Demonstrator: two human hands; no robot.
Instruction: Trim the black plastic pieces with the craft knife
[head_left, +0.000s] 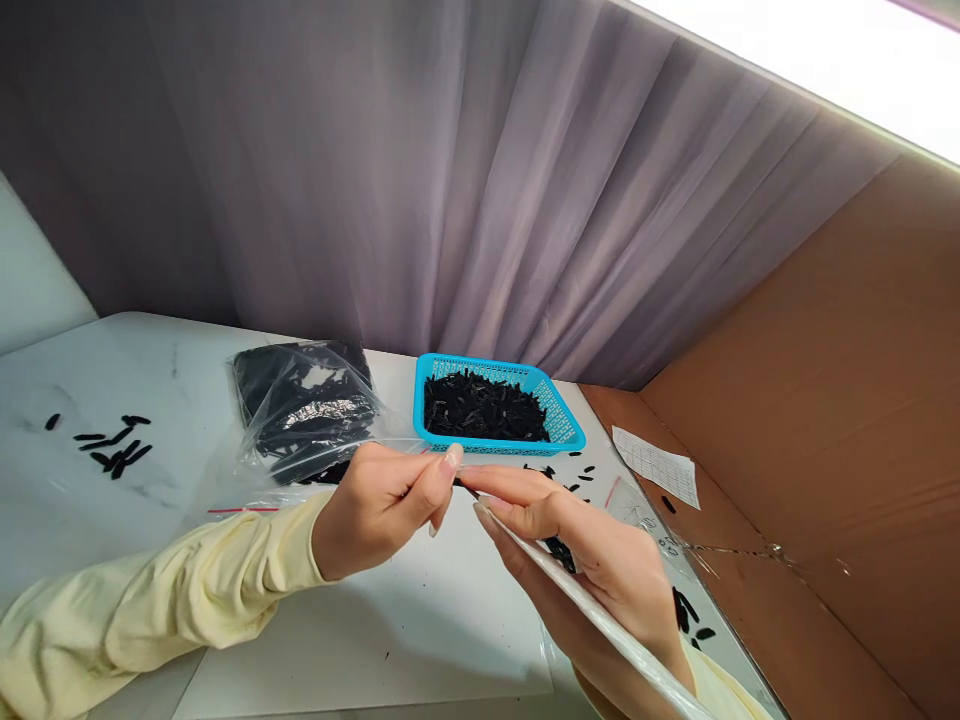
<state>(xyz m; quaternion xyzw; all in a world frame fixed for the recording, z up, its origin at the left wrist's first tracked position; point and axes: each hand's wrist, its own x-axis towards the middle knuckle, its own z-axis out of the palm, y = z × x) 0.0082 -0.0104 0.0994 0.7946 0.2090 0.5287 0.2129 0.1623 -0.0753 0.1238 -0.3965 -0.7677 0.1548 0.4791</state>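
- The single head view looks forward and down, close over the white table [112, 370].
- A grey curtain [450, 180] fills twelve o'clock; a cardboard wall [840, 400] stands at three o'clock.

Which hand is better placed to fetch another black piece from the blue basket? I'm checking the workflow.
Left, probably. The left hand only pinches at the fingertips and lies nearer the blue plastic basket; the right hand has its grip on a flat white sheet.
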